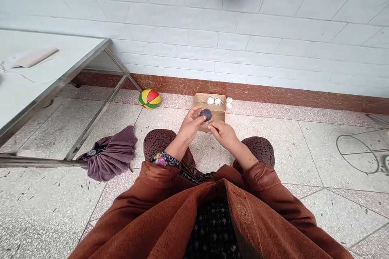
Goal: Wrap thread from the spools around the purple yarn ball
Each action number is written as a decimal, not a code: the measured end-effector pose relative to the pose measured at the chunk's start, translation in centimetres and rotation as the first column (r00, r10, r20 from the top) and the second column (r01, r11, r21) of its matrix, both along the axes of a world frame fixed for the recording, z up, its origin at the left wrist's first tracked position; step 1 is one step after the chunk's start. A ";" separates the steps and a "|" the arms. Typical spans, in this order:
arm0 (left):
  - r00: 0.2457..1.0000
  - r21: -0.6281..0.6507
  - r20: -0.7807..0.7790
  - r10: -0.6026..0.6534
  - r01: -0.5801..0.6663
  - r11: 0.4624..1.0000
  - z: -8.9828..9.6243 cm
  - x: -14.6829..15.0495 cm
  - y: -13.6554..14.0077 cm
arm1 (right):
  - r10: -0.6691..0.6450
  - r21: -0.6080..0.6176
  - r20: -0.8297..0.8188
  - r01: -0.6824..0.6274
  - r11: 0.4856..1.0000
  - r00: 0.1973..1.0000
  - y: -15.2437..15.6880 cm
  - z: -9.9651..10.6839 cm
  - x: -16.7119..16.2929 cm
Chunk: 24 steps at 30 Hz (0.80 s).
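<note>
Over the open cardboard box (217, 117), between the person's knees (159, 141), the left hand (189, 128) holds a small dark ball (206, 114) that looks like wound yarn, the thumb pressed on its near side and the fingers curved around it. The right hand (224, 132) is just beside it, thumb and forefinger closed in a narrow pinch on what appears to be a short dark strand (208, 122) coming from the ball. The ball already has a compact, rounded shape, so much of the handling of it seems done; the strand between the hands suggests that this end is not yet settled. How much strand remains cannot be told, since the fingers cover part of it. In the box lie two white balls (214, 100) with loose pale ends trailing around them, and two more white balls (229, 102) rest on the floor just beside its right wall. These four look formed, and neither hand touches them. The dark ball is in the hand, not in the box, so putting it down is a step not yet done.
</note>
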<state>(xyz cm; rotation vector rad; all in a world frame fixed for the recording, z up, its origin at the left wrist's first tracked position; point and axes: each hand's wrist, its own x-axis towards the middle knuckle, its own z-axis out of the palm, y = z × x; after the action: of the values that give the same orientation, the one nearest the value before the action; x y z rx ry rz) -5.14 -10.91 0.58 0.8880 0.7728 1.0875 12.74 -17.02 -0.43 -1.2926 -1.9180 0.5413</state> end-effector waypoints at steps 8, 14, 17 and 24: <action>0.974 0.061 -0.111 -0.195 0.203 0.977 -0.7 1.0 -0.8 | -0.008 0.099 -0.025 0.010 0.995 1.000 1.2 3.0 3.4; 0.914 0.078 0.025 -0.405 0.402 0.912 0.6 1.0 -2.8 | -0.054 0.005 -0.203 0.056 0.998 0.978 2.8 1.5 4.2; 0.919 0.016 0.166 -0.358 0.360 0.933 1.2 1.4 -3.1 | -0.118 -0.054 -0.296 0.106 0.993 0.948 2.1 0.1 3.2; 0.948 -0.150 0.277 -0.154 0.201 0.968 -0.5 1.6 -2.7 | -0.212 -0.074 -0.244 0.200 0.977 0.946 -0.6 -1.7 1.7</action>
<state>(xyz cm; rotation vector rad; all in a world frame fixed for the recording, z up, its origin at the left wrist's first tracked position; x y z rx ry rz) -3.55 -13.65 0.09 0.6331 0.5457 0.9372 14.46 -17.63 -2.12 -1.3657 -1.5504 0.6147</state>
